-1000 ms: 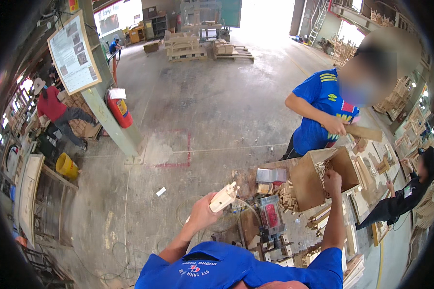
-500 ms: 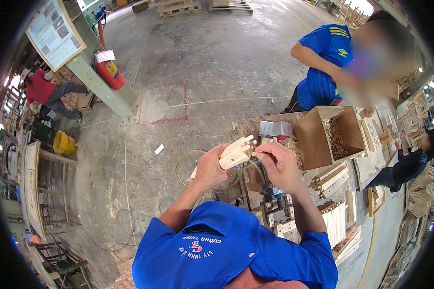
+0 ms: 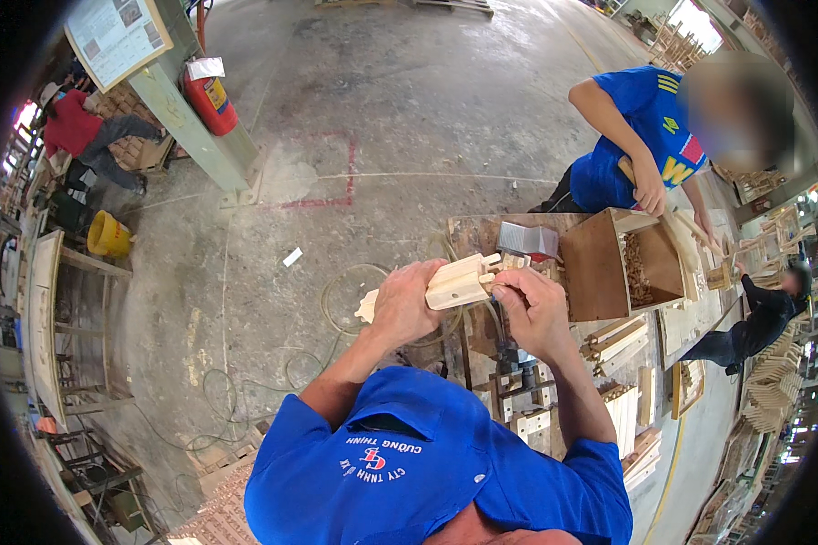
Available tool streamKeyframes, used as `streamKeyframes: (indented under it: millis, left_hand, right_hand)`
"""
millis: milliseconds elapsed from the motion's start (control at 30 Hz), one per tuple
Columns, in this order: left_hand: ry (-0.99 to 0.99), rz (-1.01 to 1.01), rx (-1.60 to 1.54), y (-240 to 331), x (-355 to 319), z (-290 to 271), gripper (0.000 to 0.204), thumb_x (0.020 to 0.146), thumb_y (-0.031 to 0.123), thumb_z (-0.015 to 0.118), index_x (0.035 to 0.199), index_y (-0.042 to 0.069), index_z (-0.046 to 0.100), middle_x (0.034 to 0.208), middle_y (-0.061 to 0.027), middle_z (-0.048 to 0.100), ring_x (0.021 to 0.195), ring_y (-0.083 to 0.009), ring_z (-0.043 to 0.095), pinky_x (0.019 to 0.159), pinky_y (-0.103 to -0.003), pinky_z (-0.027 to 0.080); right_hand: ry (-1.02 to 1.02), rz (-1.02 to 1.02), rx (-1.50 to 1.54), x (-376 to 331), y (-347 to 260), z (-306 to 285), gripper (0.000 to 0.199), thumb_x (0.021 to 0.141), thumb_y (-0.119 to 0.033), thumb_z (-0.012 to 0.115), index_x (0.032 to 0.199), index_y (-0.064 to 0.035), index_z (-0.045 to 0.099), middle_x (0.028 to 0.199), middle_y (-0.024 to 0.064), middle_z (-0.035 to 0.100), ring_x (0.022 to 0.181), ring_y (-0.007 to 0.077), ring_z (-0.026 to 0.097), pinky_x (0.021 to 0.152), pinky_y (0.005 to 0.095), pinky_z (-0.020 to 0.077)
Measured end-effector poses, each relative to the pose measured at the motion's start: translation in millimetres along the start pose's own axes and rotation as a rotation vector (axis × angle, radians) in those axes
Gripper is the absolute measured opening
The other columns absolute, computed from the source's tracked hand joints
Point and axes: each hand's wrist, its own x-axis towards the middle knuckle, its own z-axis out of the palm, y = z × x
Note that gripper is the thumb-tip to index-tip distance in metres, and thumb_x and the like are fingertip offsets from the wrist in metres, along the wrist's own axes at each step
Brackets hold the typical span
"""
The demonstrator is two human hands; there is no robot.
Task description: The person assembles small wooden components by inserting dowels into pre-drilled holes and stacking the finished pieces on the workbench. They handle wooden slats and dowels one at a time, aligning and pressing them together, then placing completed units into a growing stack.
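My left hand (image 3: pixel 405 302) is wrapped round a bundle of pale wooden pieces (image 3: pixel 459 283), tilted with its far end up to the right. A dark hole shows in the face of the near piece. Short wooden dowels (image 3: pixel 492 260) stick out of the right-hand end. At that end, the thumb and fingers of my right hand (image 3: pixel 536 313) are pinched together on a wooden dowel (image 3: pixel 488 279); the fingertips partly hide it. Both hands are above the left edge of a workbench (image 3: pixel 471 227).
On the bench stand an open wooden box (image 3: pixel 600 263) holding many dowels (image 3: pixel 638 272) and a grey metal block (image 3: pixel 527 240). Stacked wooden strips (image 3: pixel 620 409) lie to the right. A co-worker in blue (image 3: pixel 636 136) handles wood across the bench. A hose (image 3: pixel 336 309) loops on the floor.
My hands and the wooden pieces have shifted slightly right in the view, the right fingers still at the dowel end. The co-worker's arms have come down toward the box. The whole view has tilted a little.
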Motion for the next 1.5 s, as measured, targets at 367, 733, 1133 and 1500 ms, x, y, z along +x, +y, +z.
streamKeyframes:
  millis: [367, 733, 1133, 1500]
  left_hand:
    - [0.002, 0.143, -0.048, -9.9, 5.6, 0.8, 0.058, 0.077, 0.016, 0.079, 0.132, 0.006, 0.063, 0.105, -0.0154, 0.069, 0.102, -0.0376, 0.066, 0.086, -0.047, 0.050]
    - [-0.067, 0.308, -0.047, 32.3, 16.0, 17.7, 0.069, 0.066, 0.011, 0.083, 0.132, 0.004, 0.063, 0.118, -0.0204, 0.070, 0.112, -0.0409, 0.067, 0.099, -0.050, 0.053]
    - [-0.414, 0.563, -0.029, 116.2, -18.2, 108.9, 0.060, 0.080, 0.028, 0.078, 0.133, 0.008, 0.060, 0.108, -0.0151, 0.068, 0.104, -0.0358, 0.067, 0.092, -0.050, 0.050]
    - [-0.763, 0.782, -0.212, 198.7, -94.3, 204.8, 0.068, 0.074, 0.019, 0.083, 0.137, 0.003, 0.061, 0.119, -0.0196, 0.071, 0.113, -0.0395, 0.067, 0.100, -0.051, 0.050]
  right_hand:
    - [0.079, 0.205, 0.091, -7.9, -26.3, 8.2, 0.006, 0.101, -0.004, 0.067, 0.104, -0.0002, 0.070, 0.078, 0.0069, 0.068, 0.069, 0.0149, 0.064, 0.065, 0.0303, 0.0518]
    - [0.403, 0.322, 0.111, -76.1, -15.7, -8.4, 0.025, 0.101, -0.008, 0.069, 0.126, -0.0024, 0.072, 0.094, 0.0093, 0.075, 0.086, 0.0152, 0.068, 0.076, 0.0315, 0.0549]
    - [0.797, -0.319, -0.897, -275.8, -141.2, -140.2, 0.049, 0.113, -0.032, 0.054, 0.132, 0.0125, 0.062, 0.108, 0.0175, 0.067, 0.090, 0.0248, 0.064, 0.078, 0.0367, 0.0540]
    - [0.804, -0.747, -1.111, -318.5, -249.5, -140.0, 0.045, 0.109, -0.030, 0.058, 0.134, 0.0072, 0.061, 0.120, 0.0187, 0.064, 0.105, 0.0292, 0.060, 0.090, 0.0429, 0.0497]
